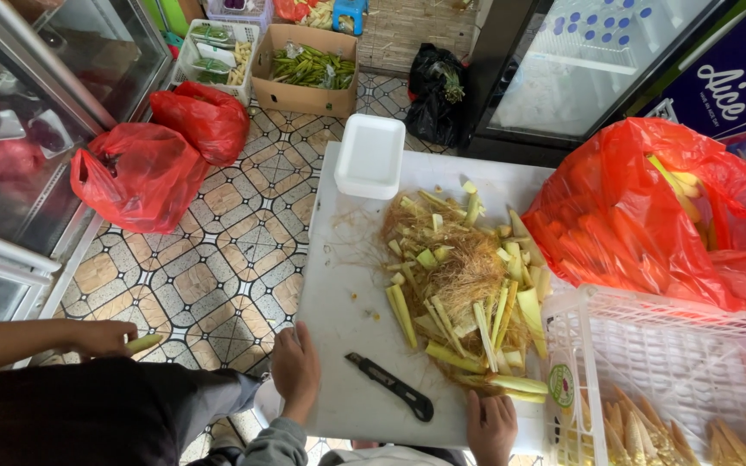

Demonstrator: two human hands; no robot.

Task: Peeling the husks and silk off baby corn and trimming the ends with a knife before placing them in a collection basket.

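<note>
Work appears well advanced: a heap of corn husks and silk [464,285] covers the right half of the white table [338,293], and peeled baby corn [649,436] lies in the white basket [666,345] at the right edge. Both hands are empty: the left hand [295,367] rests flat at the near-left edge, the right hand [491,427] at the near edge, with the black utility knife [390,387] untouched between them; open room remains only on the table's left half.

Two bare hands at bottom edge of frame: left hand [295,369] lower centre, right hand [490,426] lower right of centre. No gloves, rings or watch visible. Grey knit sleeve with ribbed cuff at left wrist, bottom centre. Right wrist cut off by frame edge, sleeve not visible
</note>
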